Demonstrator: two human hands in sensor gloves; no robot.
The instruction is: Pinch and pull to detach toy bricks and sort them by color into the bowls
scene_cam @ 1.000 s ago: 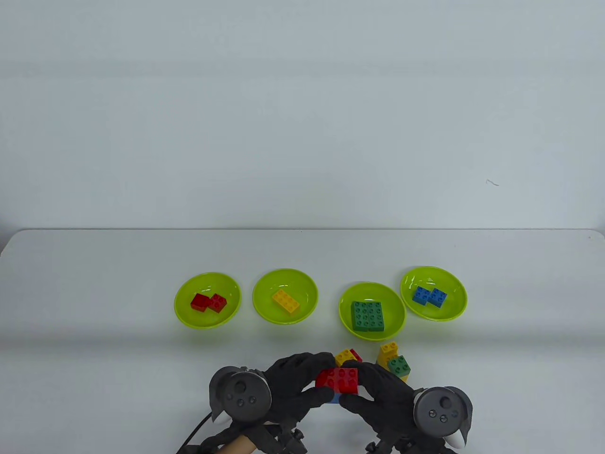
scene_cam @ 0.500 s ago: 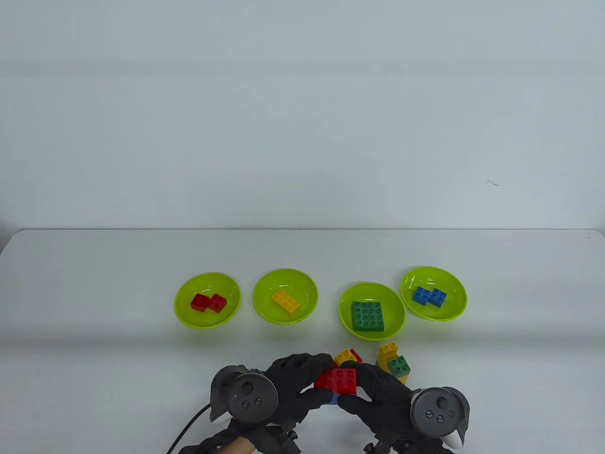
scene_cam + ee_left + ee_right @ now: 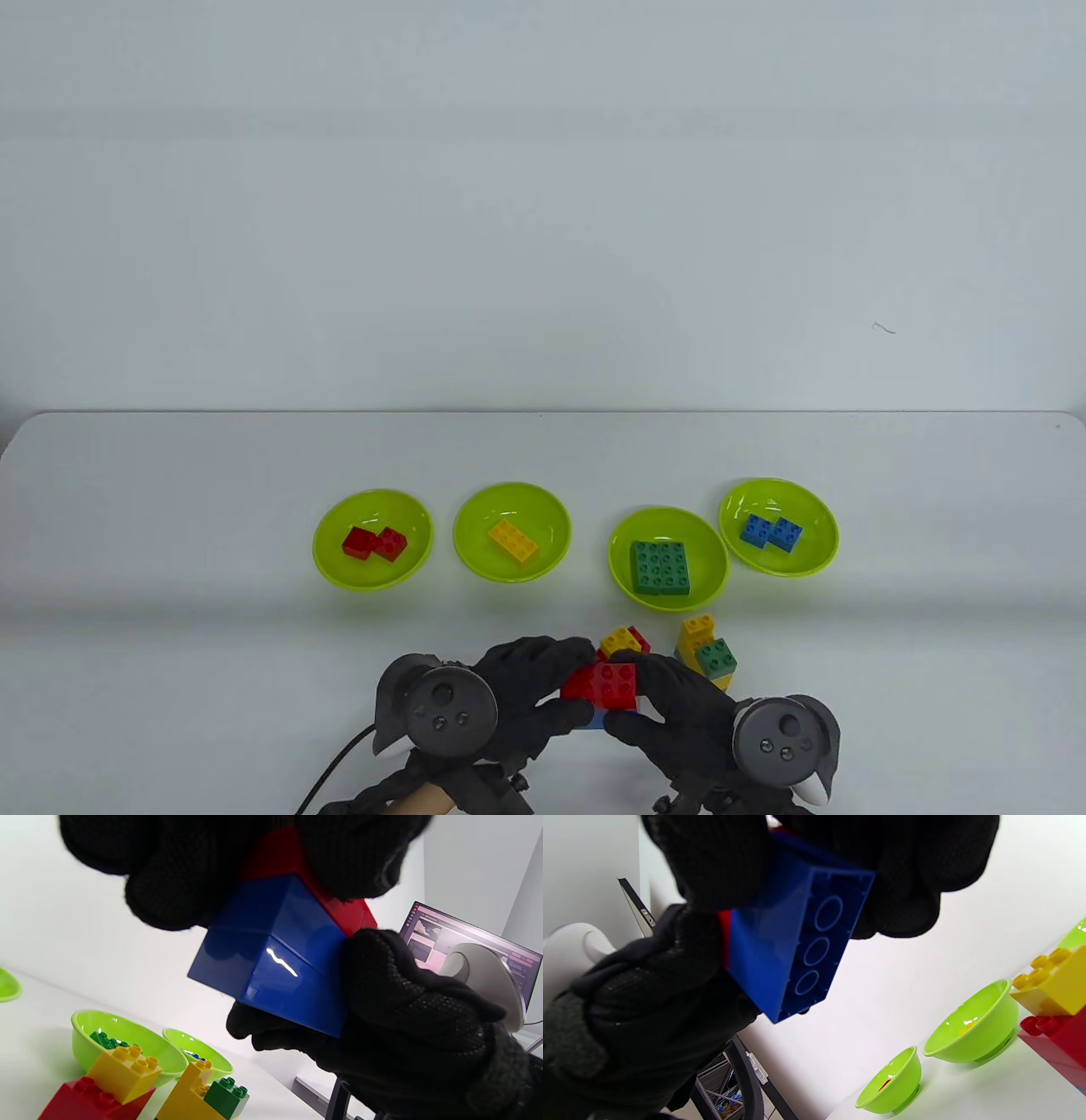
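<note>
While gripped from both sides at six o'clock on the table point(image 3: 170, 509): one red brick point(image 3: 604, 684) stacked on one blue brick point(image 3: 275, 959), left hand point(image 3: 517, 692) clenched round the nine o'clock end, right hand point(image 3: 679, 709) pinching the three o'clock end. Four lime bowls point(image 3: 373, 538) in a row toward twelve o'clock of the hands. From nine to three o'clock: two red bricks point(image 3: 374, 543) in the first, one yellow brick point(image 3: 512, 542) in the second, one green plate point(image 3: 660, 568) in the third, two blue bricks point(image 3: 770, 531) in the fourth. Two loose clusters just past the hands: yellow-on-red stack point(image 3: 624, 641) at twelve o'clock, yellow-and-green stack point(image 3: 708, 652) at one o'clock.
</note>
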